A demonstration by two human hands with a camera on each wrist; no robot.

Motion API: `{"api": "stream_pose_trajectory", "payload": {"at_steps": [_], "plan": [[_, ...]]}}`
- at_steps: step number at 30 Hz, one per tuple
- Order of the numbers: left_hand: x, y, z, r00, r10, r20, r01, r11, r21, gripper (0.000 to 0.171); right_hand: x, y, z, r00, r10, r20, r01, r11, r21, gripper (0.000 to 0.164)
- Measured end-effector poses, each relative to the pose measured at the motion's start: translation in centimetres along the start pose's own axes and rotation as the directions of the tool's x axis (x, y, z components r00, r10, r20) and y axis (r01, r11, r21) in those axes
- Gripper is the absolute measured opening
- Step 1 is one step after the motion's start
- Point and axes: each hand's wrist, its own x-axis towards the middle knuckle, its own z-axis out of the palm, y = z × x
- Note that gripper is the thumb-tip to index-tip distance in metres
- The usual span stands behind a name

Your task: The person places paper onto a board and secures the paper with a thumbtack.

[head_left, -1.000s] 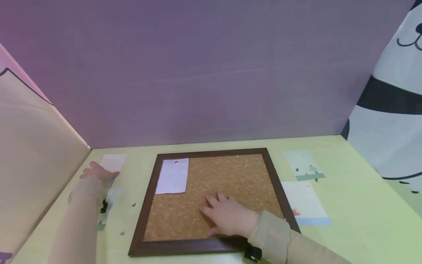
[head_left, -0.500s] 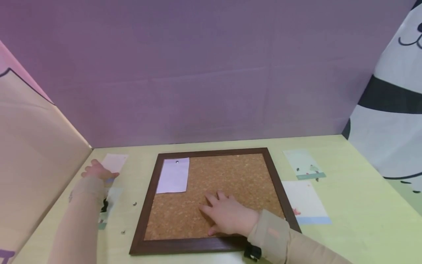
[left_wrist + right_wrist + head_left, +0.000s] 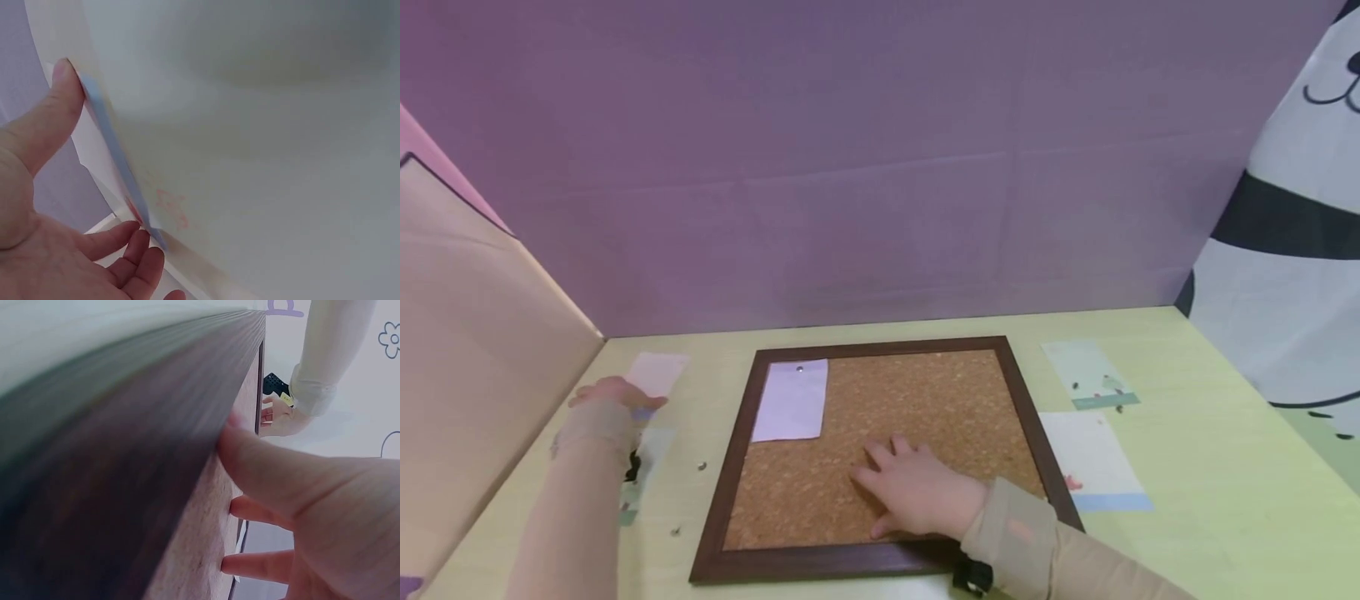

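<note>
My left hand [image 3: 612, 392] is at a pale paper card [image 3: 658, 372] with a blue strip, at the far left of the table. In the left wrist view, thumb and fingertips stand well apart along the card's blue-striped edge [image 3: 119, 150]. My right hand [image 3: 921, 492] rests with spread fingers on the framed corkboard [image 3: 797, 500]; in the right wrist view its thumb [image 3: 250, 450] lies at the dark wooden frame [image 3: 144, 419]. A lilac-looking blank paper [image 3: 788, 408] hangs at the board's upper left, under a thumbtack [image 3: 800, 369].
A green-striped card [image 3: 653, 467] lies partly under my left forearm. Right of the board lie another green-striped card [image 3: 1090, 375] and a blue-striped card [image 3: 1097, 462]. Small loose tacks lie on both sides, including a tack [image 3: 702, 466] on the left. Fabric screens [image 3: 880, 167] enclose the table.
My left hand has lowered slightly toward the card's edge, its fingers drawn lower and less raised. My right hand and the board stay in place.
</note>
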Motion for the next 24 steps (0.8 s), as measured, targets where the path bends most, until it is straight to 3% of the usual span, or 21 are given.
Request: {"api": "stream_pose_trajectory", "payload": {"at_steps": [4, 10, 19, 24], "plan": [[0.0, -0.2, -0.1, 0.999, -0.019, 0.028, 0.019, 1.000, 0.001, 0.102, 0.0, 0.0, 0.0, 1.000, -0.006, 0.012, 0.006, 1.000, 0.005, 0.069], [0.0, -0.1, -0.3, 0.996, -0.047, 0.075, 0.052, 0.996, -0.069, 0.105, 0.1, 0.0, -0.1, 1.000, -0.006, 0.025, 0.005, 1.000, 0.024, 0.068], [-0.4, -0.1, -0.5, 0.996, -0.044, 0.077, 0.053, 0.992, -0.112, 0.116, 0.2, 0.1, -0.1, 0.999, -0.007, 0.033, 0.006, 1.000, 0.021, 0.068], [1.1, -1.0, -0.5, 0.992, -0.034, 0.124, 0.047, 0.994, -0.102, 0.125, 0.3, 0.2, -0.1, 0.999, -0.008, 0.031, 0.007, 1.000, 0.026, 0.068]]}}
